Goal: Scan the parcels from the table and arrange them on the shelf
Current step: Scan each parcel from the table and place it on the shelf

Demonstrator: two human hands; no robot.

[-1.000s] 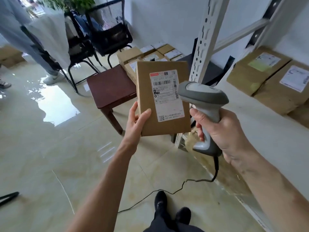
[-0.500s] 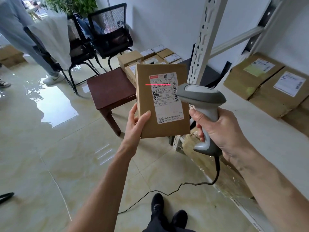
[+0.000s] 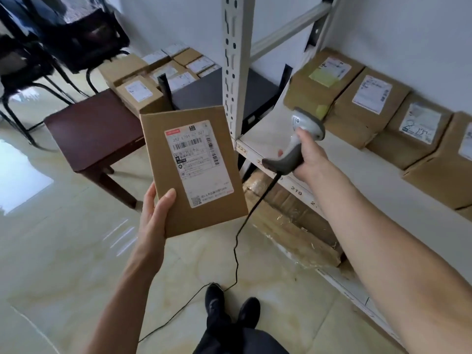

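My left hand (image 3: 153,215) grips the lower left corner of a flat brown cardboard parcel (image 3: 178,215), label side up, thumb on its face. My right hand (image 3: 307,159) holds a grey corded barcode scanner (image 3: 298,141) by its handle, stretched out over the front of the white shelf board (image 3: 357,180), its head pointing away from the parcel towards the shelf. Several brown labelled parcels (image 3: 367,103) stand in a row at the back of that shelf. More boxes (image 3: 143,80) are piled on the floor behind a dark wooden stool-like table (image 3: 92,123).
The white slotted shelf upright (image 3: 236,60) rises just right of the held parcel. A wrapped bundle (image 3: 293,223) lies on the lower shelf. The scanner cable (image 3: 236,251) trails to the floor by my shoes (image 3: 229,302). Black chairs (image 3: 63,34) stand at the back left.
The red scan line on the label is gone. My right hand has swung the scanner away from the parcel and out over the shelf. The parcel has dropped slightly lower and left.
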